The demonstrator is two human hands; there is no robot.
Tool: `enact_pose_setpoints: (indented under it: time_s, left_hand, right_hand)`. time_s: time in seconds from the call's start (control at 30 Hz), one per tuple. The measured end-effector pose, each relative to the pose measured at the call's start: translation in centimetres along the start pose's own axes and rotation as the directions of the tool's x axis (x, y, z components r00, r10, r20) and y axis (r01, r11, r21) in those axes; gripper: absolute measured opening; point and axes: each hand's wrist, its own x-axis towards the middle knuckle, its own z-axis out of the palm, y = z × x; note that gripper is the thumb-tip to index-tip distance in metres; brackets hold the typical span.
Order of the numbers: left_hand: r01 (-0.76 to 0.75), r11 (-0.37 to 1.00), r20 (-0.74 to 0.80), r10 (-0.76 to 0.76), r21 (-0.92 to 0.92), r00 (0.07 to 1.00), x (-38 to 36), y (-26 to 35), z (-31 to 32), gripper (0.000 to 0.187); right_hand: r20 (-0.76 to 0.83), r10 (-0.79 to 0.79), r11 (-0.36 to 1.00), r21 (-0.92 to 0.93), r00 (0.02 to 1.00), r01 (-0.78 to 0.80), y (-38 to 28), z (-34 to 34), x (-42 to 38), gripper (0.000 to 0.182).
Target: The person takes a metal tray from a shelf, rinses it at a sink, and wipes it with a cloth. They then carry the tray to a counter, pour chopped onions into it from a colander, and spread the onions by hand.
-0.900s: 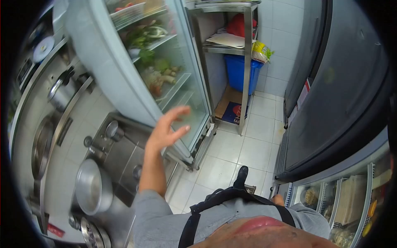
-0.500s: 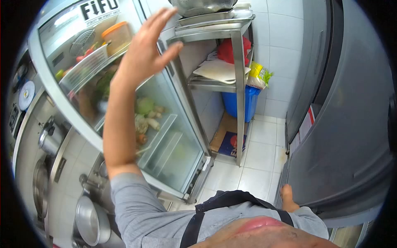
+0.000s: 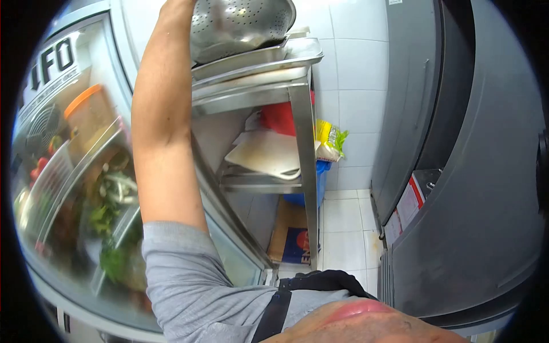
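Observation:
My left arm stretches up along the shelf unit, and only the base of my left hand (image 3: 179,4) shows at the top edge. Its fingers are hidden beyond the frame. Right beside the hand is a perforated steel colander (image 3: 246,26), which sits on stacked metal trays (image 3: 257,60) on the rack's top shelf. To the left of my forearm stands a glass-door fridge (image 3: 123,43), with an orange-lidded tub (image 3: 86,111) and leafy greens (image 3: 114,260) behind the glass. My right hand is out of view.
The steel rack (image 3: 306,188) holds white cutting boards (image 3: 266,151) and a red bag (image 3: 280,117) on its middle shelf. A yellow packet (image 3: 329,140) lies over a blue bin (image 3: 322,183). A cardboard box (image 3: 294,243) is below. Large grey doors (image 3: 480,200) line the right.
My left hand has risen out past the top edge, beside the colander. The view has shifted, bringing the rack and fridge further left. My right hand has left the view.

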Motion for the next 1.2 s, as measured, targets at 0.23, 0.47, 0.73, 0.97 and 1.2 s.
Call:
enact_pose_setpoints:
  time_s: [0.23, 0.47, 0.73, 0.97, 1.2]
  left_hand:
    - [0.303, 0.866, -0.034, -0.344, -0.397, 0.938, -4.0, 2.8, -0.6, 0.070]
    - [0.272, 0.890, -0.566, -0.444, -0.365, 0.694, -9.9, 0.3, 3.6, 0.047]
    - [0.033, 0.970, -0.807, -0.219, -0.241, 0.549, -11.7, 1.0, 6.0, 0.046]
    - [-0.021, 0.840, -0.465, -0.279, -0.542, 0.840, -15.3, 3.3, 0.8, 0.043]
    - [0.386, 0.793, 0.147, -0.361, -0.471, 0.921, -16.1, 4.9, -4.3, 0.064]
  right_hand:
    - [0.302, 0.472, 0.842, 0.125, 0.828, -0.525, -4.6, -10.8, -7.9, 0.024]
    - [0.203, 0.450, 0.841, 0.230, 0.870, -0.489, -9.4, -14.4, -2.9, 0.024]
    - [-0.108, 0.429, 0.845, 0.399, 0.897, -0.356, -12.3, -18.2, 7.9, 0.022]
    - [-0.242, 0.285, 0.909, 0.375, 0.927, -0.182, -7.8, -20.9, 17.4, 0.021]
    - [-0.769, 0.047, 0.605, 0.530, 0.638, 0.594, -24.0, -63.3, 19.9, 0.020]
